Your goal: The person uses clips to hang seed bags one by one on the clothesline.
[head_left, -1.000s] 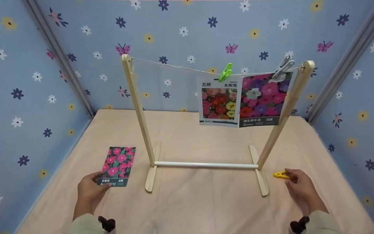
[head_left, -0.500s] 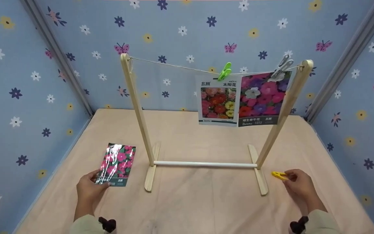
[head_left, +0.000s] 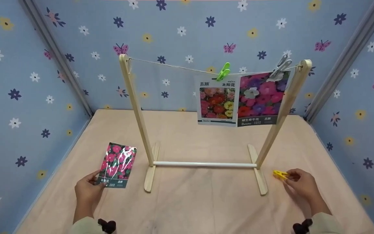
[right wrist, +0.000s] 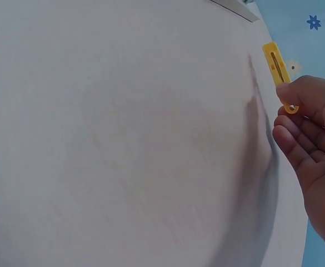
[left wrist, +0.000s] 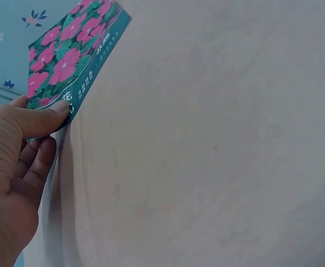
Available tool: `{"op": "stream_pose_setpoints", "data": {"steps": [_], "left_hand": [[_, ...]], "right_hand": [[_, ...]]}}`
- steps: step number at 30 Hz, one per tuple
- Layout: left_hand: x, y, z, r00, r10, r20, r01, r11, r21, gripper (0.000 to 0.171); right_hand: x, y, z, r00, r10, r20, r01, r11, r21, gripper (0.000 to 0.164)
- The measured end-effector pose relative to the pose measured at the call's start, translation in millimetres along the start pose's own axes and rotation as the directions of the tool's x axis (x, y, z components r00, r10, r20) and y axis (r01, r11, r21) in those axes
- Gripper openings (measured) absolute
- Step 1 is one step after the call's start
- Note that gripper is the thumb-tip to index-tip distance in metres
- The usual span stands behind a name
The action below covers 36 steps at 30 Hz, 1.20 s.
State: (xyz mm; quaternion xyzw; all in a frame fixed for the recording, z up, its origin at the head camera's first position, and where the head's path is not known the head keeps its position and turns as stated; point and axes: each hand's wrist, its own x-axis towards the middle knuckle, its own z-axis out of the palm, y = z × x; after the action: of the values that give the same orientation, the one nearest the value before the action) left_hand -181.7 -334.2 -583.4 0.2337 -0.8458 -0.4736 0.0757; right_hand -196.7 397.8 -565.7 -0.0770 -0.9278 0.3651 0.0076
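Note:
My left hand (head_left: 88,191) pinches the lower left corner of a seed packet (head_left: 118,164) printed with pink flowers; the thumb lies on its front in the left wrist view. At the right, my right hand (head_left: 305,184) holds a yellow clothespin (head_left: 281,175) between thumb and fingers, its far end pointing away from the hand in the right wrist view. Between the hands stands a wooden rack with a string (head_left: 174,67). A green clothespin (head_left: 223,71) and a grey clothespin (head_left: 281,67) fasten a white-edged seed packet (head_left: 217,103) and a dark-edged seed packet (head_left: 261,97) to it.
The rack has two upright posts, a left post (head_left: 137,110) and a right post (head_left: 284,110), joined low down by a white rod (head_left: 205,164). A peach cloth (head_left: 190,201) covers the table. Flowered blue walls (head_left: 174,32) enclose the back and sides.
The packet in my left hand has tilted slightly, and the glare on it has shifted. In my right hand the yellow clothespin has turned a little. The hung packets stay in place.

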Motion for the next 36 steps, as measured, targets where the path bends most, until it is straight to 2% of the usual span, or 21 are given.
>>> {"op": "stream_pose_setpoints", "data": {"steps": [8,13,19,26,36], "left_hand": [[-2.4,0.1,-1.7,0.999,0.009,-0.033,-0.011,0.999,-0.044,0.054],[-1.6,1.2,-5.0,1.0,-0.014,-0.016,0.012,0.991,-0.13,0.055],[-0.2,4.2,-11.6,0.996,-0.084,0.023,0.087,0.956,-0.279,0.055],[-0.4,5.6,-17.8,0.985,-0.159,0.063,0.171,0.919,-0.356,0.051],[-2.8,7.7,-20.9,0.986,-0.124,0.111,0.161,0.876,-0.454,0.027]], "right_hand": [[-5,-6,-8,0.999,-0.051,-0.005,0.051,0.998,0.029,0.033],[-8,-9,-10,0.996,-0.085,-0.002,0.085,0.996,0.036,0.032],[-12,-16,-10,0.996,-0.089,0.011,0.089,0.995,0.051,0.039],[-15,-26,-9,0.988,-0.155,-0.006,0.155,0.985,0.078,0.036],[-18,-38,-8,0.974,-0.228,-0.019,0.228,0.965,0.126,0.036]]}}
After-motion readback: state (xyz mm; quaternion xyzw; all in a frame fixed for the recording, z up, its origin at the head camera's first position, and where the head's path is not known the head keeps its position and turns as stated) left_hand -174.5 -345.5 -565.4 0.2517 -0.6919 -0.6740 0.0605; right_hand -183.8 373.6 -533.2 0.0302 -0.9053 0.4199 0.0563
